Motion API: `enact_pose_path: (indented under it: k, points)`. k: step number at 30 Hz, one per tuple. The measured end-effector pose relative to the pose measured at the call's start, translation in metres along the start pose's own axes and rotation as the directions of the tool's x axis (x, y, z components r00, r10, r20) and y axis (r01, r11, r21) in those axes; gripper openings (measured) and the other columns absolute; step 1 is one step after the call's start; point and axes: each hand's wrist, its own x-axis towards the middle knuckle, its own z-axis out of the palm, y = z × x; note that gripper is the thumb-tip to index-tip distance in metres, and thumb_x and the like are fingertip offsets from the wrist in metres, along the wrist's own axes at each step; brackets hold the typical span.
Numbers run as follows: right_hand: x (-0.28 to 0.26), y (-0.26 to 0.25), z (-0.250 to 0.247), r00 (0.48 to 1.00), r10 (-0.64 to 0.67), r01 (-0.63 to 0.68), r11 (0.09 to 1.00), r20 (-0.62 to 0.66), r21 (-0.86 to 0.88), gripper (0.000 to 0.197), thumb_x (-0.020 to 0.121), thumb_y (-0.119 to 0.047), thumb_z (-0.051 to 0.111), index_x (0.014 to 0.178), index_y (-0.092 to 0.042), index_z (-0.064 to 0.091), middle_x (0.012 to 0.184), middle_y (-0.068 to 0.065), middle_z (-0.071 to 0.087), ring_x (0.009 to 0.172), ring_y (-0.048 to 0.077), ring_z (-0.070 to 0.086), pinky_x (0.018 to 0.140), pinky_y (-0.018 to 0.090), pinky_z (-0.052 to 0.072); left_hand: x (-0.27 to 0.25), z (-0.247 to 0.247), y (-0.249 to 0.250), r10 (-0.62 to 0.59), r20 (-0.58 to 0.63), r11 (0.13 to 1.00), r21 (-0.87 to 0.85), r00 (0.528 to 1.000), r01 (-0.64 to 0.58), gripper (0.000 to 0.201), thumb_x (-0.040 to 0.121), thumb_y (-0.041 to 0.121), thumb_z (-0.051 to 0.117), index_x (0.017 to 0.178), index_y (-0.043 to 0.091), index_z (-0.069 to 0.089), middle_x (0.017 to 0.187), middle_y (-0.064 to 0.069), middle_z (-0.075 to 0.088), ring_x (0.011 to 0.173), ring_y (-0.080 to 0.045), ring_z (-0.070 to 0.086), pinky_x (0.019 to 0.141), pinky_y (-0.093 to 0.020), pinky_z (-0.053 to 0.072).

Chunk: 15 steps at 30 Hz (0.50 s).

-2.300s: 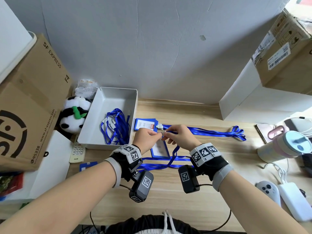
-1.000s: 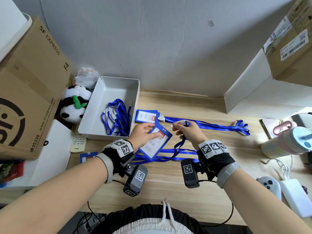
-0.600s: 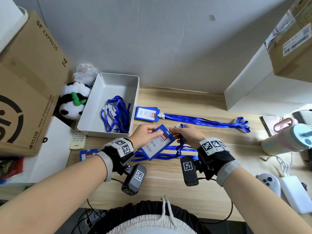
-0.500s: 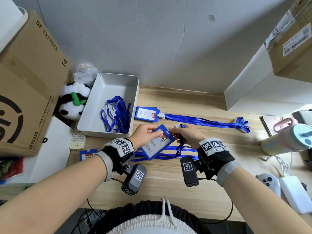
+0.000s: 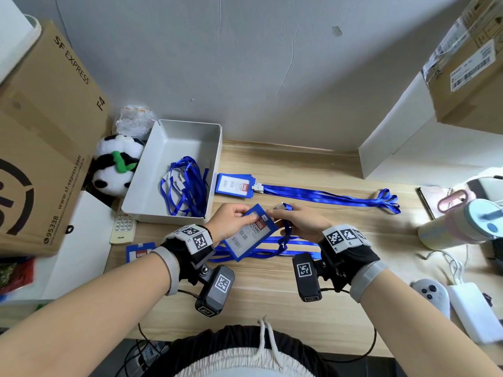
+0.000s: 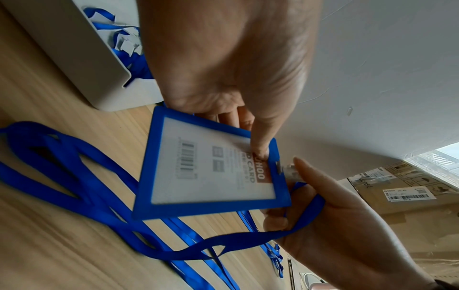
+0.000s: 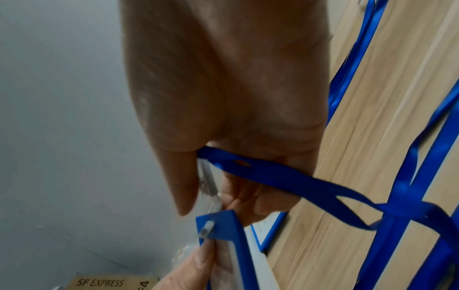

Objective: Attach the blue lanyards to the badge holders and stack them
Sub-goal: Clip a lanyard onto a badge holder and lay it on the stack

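So both hands are up over the wooden counter [image 5: 272, 289], meeting in the middle. The left hand [image 5: 231, 223] has its thumb and fingers pinched on the top edge of a blue badge holder [image 5: 246, 234], which is lifted off the wood and tilted, card face up with a barcode and a red label showing. The right hand [image 5: 304, 223] is curled around the clear clip end [image 6: 289, 170] of a blue lanyard [image 5: 283, 240], pinching it right at the slot in the holder's top edge; from the right wrist view the clip tip [image 7: 207, 230] looks like it's poking through that slot, though it's a bit blurry so I can't say whether it's snapped shut. The rest of that lanyard trails down and lies in loops on the counter under the hands. Just behind them sits a finished stack of badge holders [image 5: 234, 185] with its lanyards stretched out to the right. A white tray [image 5: 152, 197] to the left holds a tangle of spare lanyards [image 5: 185, 186], and one more lone badge holder [image 5: 140, 253] lies flat near the left wrist. There's also a panda plush [image 5: 114, 170] beside the tray.
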Motion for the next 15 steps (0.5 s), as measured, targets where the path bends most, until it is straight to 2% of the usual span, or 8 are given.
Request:
enact_pose_path:
  k: [3, 6, 8, 11, 15]
  points:
    - [-0.002, 0.000, -0.001, 0.999, -0.017, 0.018, 0.999, -0.028, 0.040, 0.022, 0.093, -0.029, 0.054, 0.094, -0.009, 0.061, 0.080, 0.002, 0.065, 0.064, 0.011, 0.055, 0.055, 0.020, 0.042, 0.000, -0.002, -0.002, -0.008, -0.010, 1.000, -0.010, 1.000, 0.008, 0.020, 0.090, 0.018, 0.060, 0.107, 0.009, 0.064, 0.093, -0.007, 0.068, 0.086, -0.017, 0.065, 0.076, -0.026, 0.051]
    - [0.000, 0.003, 0.000, 0.980, -0.163, 0.147, 0.979, -0.115, -0.141, 0.018, 0.096, -0.024, 0.051, 0.084, -0.016, 0.062, 0.080, 0.000, 0.063, 0.062, 0.007, 0.052, 0.055, 0.017, 0.043, 0.000, -0.001, -0.001, -0.009, -0.007, 0.999, -0.041, 1.000, 0.009, 0.016, 0.090, 0.016, 0.060, 0.103, 0.009, 0.064, 0.088, -0.004, 0.068, 0.080, -0.013, 0.064, 0.070, -0.021, 0.050]
    - [0.000, 0.004, 0.004, 0.964, -0.230, 0.207, 0.965, -0.132, -0.164, 0.015, 0.095, -0.018, 0.052, 0.082, -0.015, 0.060, 0.077, -0.001, 0.061, 0.061, 0.007, 0.053, 0.056, 0.016, 0.045, -0.001, 0.000, 0.000, -0.008, -0.006, 0.999, -0.044, 1.000, 0.007, 0.017, 0.089, 0.016, 0.060, 0.104, 0.009, 0.064, 0.086, -0.002, 0.067, 0.077, -0.011, 0.063, 0.066, -0.017, 0.049]
    - [0.001, 0.006, 0.007, 0.951, -0.257, 0.239, 0.964, -0.172, -0.116, 0.017, 0.094, -0.012, 0.053, 0.078, -0.017, 0.058, 0.075, -0.002, 0.058, 0.058, 0.007, 0.053, 0.057, 0.018, 0.045, -0.001, 0.002, 0.002, -0.014, 0.003, 0.999, -0.053, 1.000, 0.014, 0.021, 0.090, 0.019, 0.060, 0.107, 0.008, 0.064, 0.089, -0.005, 0.068, 0.079, -0.013, 0.063, 0.069, -0.021, 0.049]
    - [-0.002, 0.003, 0.010, 0.963, -0.222, 0.217, 0.975, -0.151, -0.049, 0.019, 0.097, -0.023, 0.047, 0.086, -0.015, 0.060, 0.079, 0.002, 0.061, 0.065, 0.012, 0.057, 0.062, 0.022, 0.049, -0.002, 0.002, 0.003, -0.010, 0.015, 0.999, -0.039, 1.000, 0.011, 0.019, 0.090, 0.021, 0.060, 0.105, 0.010, 0.064, 0.087, -0.002, 0.068, 0.079, -0.011, 0.064, 0.071, -0.021, 0.049]
